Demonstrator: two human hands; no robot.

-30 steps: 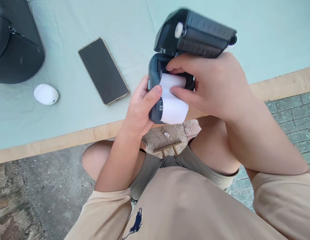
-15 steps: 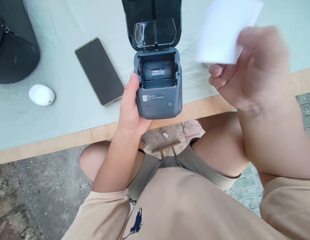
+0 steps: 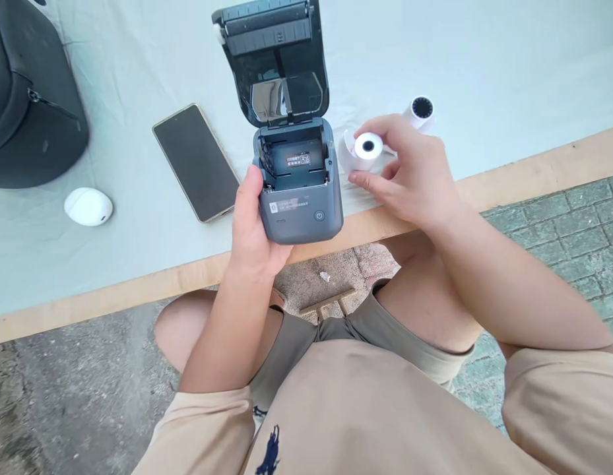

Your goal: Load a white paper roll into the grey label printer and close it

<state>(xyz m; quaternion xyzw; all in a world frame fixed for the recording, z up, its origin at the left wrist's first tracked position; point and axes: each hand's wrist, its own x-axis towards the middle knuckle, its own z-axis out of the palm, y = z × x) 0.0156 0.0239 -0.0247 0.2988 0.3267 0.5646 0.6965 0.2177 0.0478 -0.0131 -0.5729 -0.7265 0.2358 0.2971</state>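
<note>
My left hand (image 3: 254,227) grips a small dark grey label printer (image 3: 299,191) by its left side, at the table's front edge. Its lid (image 3: 274,63) stands open, tilted back, and the paper bay inside is empty. My right hand (image 3: 410,175) holds a white paper roll (image 3: 363,150) between thumb and fingers just right of the printer, low over the tablecloth. A second white roll or spool (image 3: 421,111) lies on the cloth behind my right hand.
A black phone (image 3: 197,161) lies face up left of the printer. A white oval case (image 3: 87,206) and a black bag (image 3: 32,99) sit at the far left. The pale green cloth (image 3: 484,66) covers a wooden table; my knees are under its edge.
My right hand lifted the paper roll out of the printer, swung it up to the right, then lowered it beside the printer. My left hand kept hold of the printer.
</note>
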